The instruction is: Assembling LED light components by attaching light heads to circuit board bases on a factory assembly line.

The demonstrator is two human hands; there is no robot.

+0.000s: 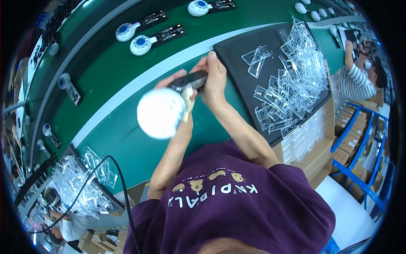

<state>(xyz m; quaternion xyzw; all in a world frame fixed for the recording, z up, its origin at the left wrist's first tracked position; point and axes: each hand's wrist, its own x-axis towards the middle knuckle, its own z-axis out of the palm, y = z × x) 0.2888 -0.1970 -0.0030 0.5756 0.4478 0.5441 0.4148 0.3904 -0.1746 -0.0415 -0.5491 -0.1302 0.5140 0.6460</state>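
Observation:
Between my two hands, over the green worktop, is a device with a round white head (160,113) and a black handle-like body (195,79). My left hand (188,95) is closed around the joint of head and body from the near side. Something cream-coloured, perhaps a finger cover, shows at its fingers. My right hand (214,78) grips the black body from the right, with fingertips pointing away from me. The white head is overexposed, and its detail is lost. Just right of my right hand lies a black tray (237,51) with many clear plastic pieces (292,80).
Similar white-headed devices (143,45) with blue centres lie on the green conveyor belt (105,67) beyond a pale rail. Another pile of clear pieces (78,186) sits at lower left, near a black cable (120,178). A cardboard box (319,158) stands at right. Co-workers sit on both sides.

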